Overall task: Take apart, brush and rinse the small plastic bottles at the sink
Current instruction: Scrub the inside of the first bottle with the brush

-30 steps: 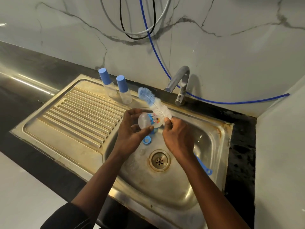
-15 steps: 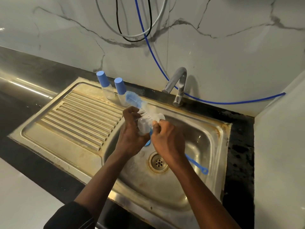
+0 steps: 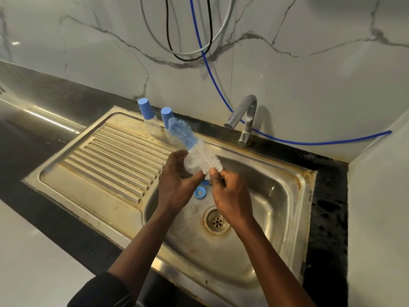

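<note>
Over the stainless steel sink (image 3: 276, 196), your left hand (image 3: 177, 185) curls its fingers round a small clear plastic bottle (image 3: 190, 166). Your right hand (image 3: 230, 193) pinches the stem of a blue-and-white bristled bottle brush (image 3: 194, 149), its bristles against the bottle. A blue plastic ring cap (image 3: 200, 193) lies in the basin below. Two clear blue-capped bottles (image 3: 151, 122) stand at the ribbed drainboard's (image 3: 106, 156) far edge.

Ribbed drainboard (image 3: 106, 160) open on the left, two capped bottles (image 3: 151, 122) at its back edge, brush (image 3: 192, 147) slanting before the nearer one, tap (image 3: 245, 120) overhanging the far rim of the basin (image 3: 276, 196), blue ring (image 3: 200, 192) near the drain (image 3: 217, 221).
</note>
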